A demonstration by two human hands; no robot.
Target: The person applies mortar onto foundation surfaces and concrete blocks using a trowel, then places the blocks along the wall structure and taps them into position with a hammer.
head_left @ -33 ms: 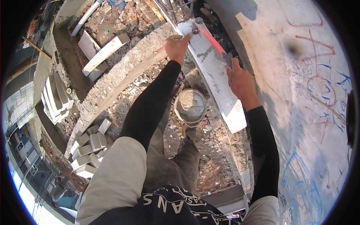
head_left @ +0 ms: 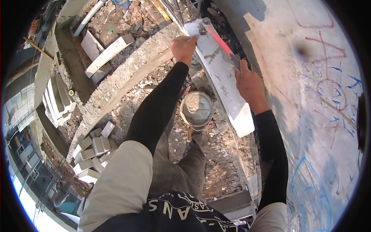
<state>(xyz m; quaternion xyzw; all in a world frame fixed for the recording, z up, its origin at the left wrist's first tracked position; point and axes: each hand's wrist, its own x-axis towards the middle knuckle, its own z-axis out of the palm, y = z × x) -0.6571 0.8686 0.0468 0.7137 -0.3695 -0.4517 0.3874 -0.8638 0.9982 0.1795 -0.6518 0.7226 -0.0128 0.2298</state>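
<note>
My right hand (head_left: 250,86) is wrapped round the dark grip of a hammer (head_left: 220,41). Its red handle runs away from me over a row of pale blocks (head_left: 226,83). The dark hammer head, with two rounded ends, rests at or just above the blocks' far end; contact is hard to judge. Close beside that head, my left hand (head_left: 183,48) has its thumb and forefinger pinched at the blocks' left edge. Whatever sits between those fingertips is too small to make out.
A round bucket of grey mortar (head_left: 196,109) stands by my feet, with a wooden-handled tool (head_left: 189,134) at its near rim. Loose pale blocks (head_left: 87,156) are piled at left. A rough concrete beam (head_left: 119,79) crosses the rubble. A marked grey wall (head_left: 301,96) rises at right.
My left hand has shifted very slightly to the right. The right hand and hammer have barely moved.
</note>
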